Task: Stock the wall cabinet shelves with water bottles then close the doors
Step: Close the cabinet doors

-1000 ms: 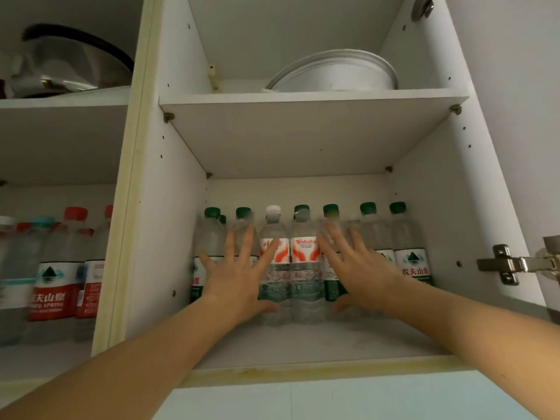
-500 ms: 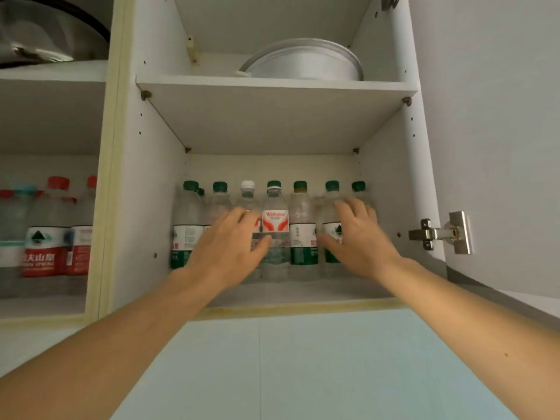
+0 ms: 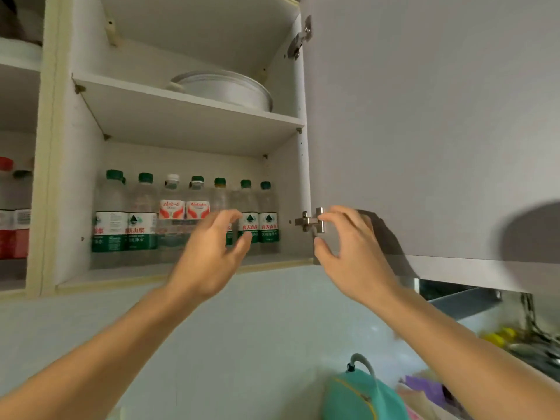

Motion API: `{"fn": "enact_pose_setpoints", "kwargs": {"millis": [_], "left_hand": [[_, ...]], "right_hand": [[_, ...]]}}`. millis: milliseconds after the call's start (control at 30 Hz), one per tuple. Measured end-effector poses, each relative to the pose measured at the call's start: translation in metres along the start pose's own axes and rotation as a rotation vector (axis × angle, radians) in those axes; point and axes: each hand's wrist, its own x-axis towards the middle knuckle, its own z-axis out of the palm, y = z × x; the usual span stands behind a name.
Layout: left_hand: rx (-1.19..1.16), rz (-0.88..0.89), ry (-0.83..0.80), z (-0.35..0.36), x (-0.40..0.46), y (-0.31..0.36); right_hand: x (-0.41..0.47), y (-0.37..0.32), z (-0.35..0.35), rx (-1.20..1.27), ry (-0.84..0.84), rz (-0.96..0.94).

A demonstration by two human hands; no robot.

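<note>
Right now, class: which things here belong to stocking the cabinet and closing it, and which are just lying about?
Belongs to the job:
water bottles on the lower shelf
open cabinet door
door hinge

Lying about:
metal pan
teal bag

On the lower shelf [image 3: 145,272] of the open compartment stand seven water bottles in the front row: five green-capped bottles [image 3: 110,219], counting an eighth cap peeking behind the leftmost, and two red-labelled bottles [image 3: 172,213]. One metal pan [image 3: 230,89] sits above. Two hinges [image 3: 312,221] show. Two hands [image 3: 209,253] reach up.
</note>
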Motion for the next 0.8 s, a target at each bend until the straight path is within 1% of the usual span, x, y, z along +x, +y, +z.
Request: {"fn": "enact_pose_setpoints", "kwargs": {"millis": [133,333,400,467,533,567,600,667,733,800], "left_hand": [[-0.128,0.075,-0.042,0.023,-0.004,0.059],[-0.216,0.162,-0.12,0.062,0.009,0.151],[-0.254,0.167,-0.15,0.077,0.014,0.182],[-0.287,0.162,-0.17,0.093,0.016,0.212],[-0.353,0.141,-0.203,0.109,0.016,0.24],[-0.387,0.129,-0.221,0.116,0.015,0.252],[-0.411,0.115,-0.235,0.123,0.013,0.263],[-0.439,0.081,-0.237,0.134,0.009,0.281],[-0.464,0.044,-0.213,0.141,0.006,0.291],[-0.47,0.024,-0.194,0.143,0.005,0.295]], "right_hand": [[-0.007,-0.012,-0.076,-0.065,0.077,-0.037],[-0.014,-0.011,-0.175,-0.167,0.215,-0.081],[-0.018,-0.003,-0.205,-0.287,0.298,-0.114],[-0.023,0.008,-0.232,-0.443,0.42,-0.149],[-0.026,0.02,-0.255,-0.548,0.505,-0.13],[-0.029,0.027,-0.263,-0.565,0.515,-0.096],[-0.031,0.033,-0.269,-0.551,0.503,-0.056],[-0.037,0.046,-0.277,-0.448,0.438,-0.001],[-0.042,0.06,-0.279,-0.338,0.37,0.005],[-0.044,0.071,-0.283,-0.218,0.357,0.0]]}}
